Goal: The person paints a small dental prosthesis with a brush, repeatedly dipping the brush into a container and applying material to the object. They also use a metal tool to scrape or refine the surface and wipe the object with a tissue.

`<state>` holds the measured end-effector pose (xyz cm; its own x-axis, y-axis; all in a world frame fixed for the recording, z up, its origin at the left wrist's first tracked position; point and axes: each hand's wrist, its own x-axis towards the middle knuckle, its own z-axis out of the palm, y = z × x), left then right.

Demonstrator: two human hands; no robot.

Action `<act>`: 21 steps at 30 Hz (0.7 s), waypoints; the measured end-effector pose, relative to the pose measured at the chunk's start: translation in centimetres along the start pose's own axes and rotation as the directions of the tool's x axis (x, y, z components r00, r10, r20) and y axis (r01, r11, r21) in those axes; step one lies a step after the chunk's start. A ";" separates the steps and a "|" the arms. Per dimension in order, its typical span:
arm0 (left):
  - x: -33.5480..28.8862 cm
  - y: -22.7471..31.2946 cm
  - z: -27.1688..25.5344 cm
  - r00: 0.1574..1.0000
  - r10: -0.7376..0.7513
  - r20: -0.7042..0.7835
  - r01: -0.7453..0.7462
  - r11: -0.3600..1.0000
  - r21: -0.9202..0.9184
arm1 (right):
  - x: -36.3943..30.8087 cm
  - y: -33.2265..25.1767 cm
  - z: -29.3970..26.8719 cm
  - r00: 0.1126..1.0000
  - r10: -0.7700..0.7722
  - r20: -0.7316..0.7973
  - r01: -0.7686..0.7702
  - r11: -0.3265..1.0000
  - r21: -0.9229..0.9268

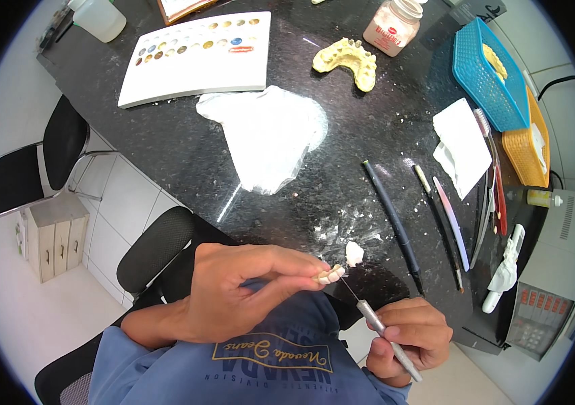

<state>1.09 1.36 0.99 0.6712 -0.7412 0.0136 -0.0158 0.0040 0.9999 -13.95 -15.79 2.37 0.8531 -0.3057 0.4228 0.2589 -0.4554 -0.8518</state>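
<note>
Between the thumb and fingers of my left hand (237, 290) is a small row of tooth-coloured dental crowns (332, 274), held over the table's near edge. My right hand (412, 334) grips a slim metal dental instrument (371, 317) by its handle. Its thin tip reaches up and left to the crowns; whether it touches them I cannot tell. A small white lump (354, 254) lies just beyond the crowns, with white powder scattered around it. Farther back stands a yellow dental arch model (347, 61).
A crumpled white sheet (267, 135) and a white shade board (196, 57) lie back left. To the right are a dark pen-like tool (394, 219), several brushes, a white paper (461, 148), and blue (486, 88) and orange (531, 152) baskets. A powder jar (393, 27) stands behind.
</note>
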 end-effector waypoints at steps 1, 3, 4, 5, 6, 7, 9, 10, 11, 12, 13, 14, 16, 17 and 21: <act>0.0 0.0 0.0 1.000 0.012 -0.002 -0.012 1.000 0.016 | 0.1 0.0 0.0 1.000 0.005 -0.001 -0.005 1.000 -0.003; 0.1 -0.1 0.1 1.000 0.027 -0.014 -0.027 1.000 0.003 | 0.2 -0.1 0.1 1.000 0.013 -0.002 -0.013 1.000 -0.008; 0.1 -0.1 0.2 0.999 0.034 -0.021 -0.034 0.999 -0.003 | 0.2 -0.1 0.1 1.000 0.016 -0.001 -0.016 1.000 -0.014; 0.1 -0.1 0.2 0.999 0.036 -0.020 -0.036 0.999 0.000 | 0.3 -0.2 0.1 1.000 0.020 0.001 -0.020 1.000 -0.020; 0.1 -0.1 0.2 0.999 0.036 -0.020 -0.036 0.999 0.003 | 0.3 -0.2 0.1 1.000 0.024 0.004 -0.024 0.999 -0.025; 0.1 0.0 0.2 0.999 0.037 -0.019 -0.037 0.999 0.006 | 0.3 -0.2 0.1 1.000 0.025 0.004 -0.025 0.999 -0.026; 0.0 0.0 0.1 0.999 0.028 -0.017 -0.028 1.000 0.012 | 0.3 -0.2 0.2 1.000 0.026 0.006 -0.026 0.999 -0.027; 0.0 0.0 0.1 1.000 0.023 -0.017 -0.023 1.000 0.015 | 0.3 -0.2 0.2 1.000 0.026 0.007 -0.025 0.999 -0.028; -0.1 -0.1 0.1 0.999 0.027 -0.020 -0.027 0.999 0.016 | 0.3 -0.1 0.2 1.000 0.025 0.009 -0.025 0.999 -0.029; -0.1 -0.1 0.1 0.999 0.033 -0.020 -0.032 0.999 0.015 | 0.4 -0.1 0.2 1.000 0.025 0.010 -0.025 0.999 -0.032; -0.1 -0.1 0.1 0.999 0.038 -0.020 -0.038 0.999 0.015 | 0.3 -0.2 0.2 1.000 0.026 0.009 -0.026 0.999 -0.033; -0.1 -0.2 0.1 0.999 0.043 -0.020 -0.042 0.999 0.015 | 0.3 -0.2 0.2 1.000 0.027 0.009 -0.027 0.999 -0.034; -0.1 -0.3 0.1 0.998 0.052 -0.021 -0.051 0.999 0.016 | 0.3 -0.2 0.2 1.000 0.029 0.009 -0.028 0.999 -0.034; -0.1 -0.3 0.1 0.999 0.049 -0.022 -0.049 0.999 0.012 | 0.3 -0.2 0.2 1.000 0.029 0.009 -0.029 0.999 -0.036; -0.1 -0.3 0.1 0.998 0.052 -0.019 -0.051 0.999 0.011 | 0.2 -0.1 0.3 1.000 0.027 0.004 -0.026 0.999 -0.035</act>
<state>0.95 1.35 0.71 0.6835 -0.7271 0.0653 -0.0581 0.0350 0.9977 -13.72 -15.57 2.46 0.8613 -0.3147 0.3989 0.2202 -0.4764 -0.8512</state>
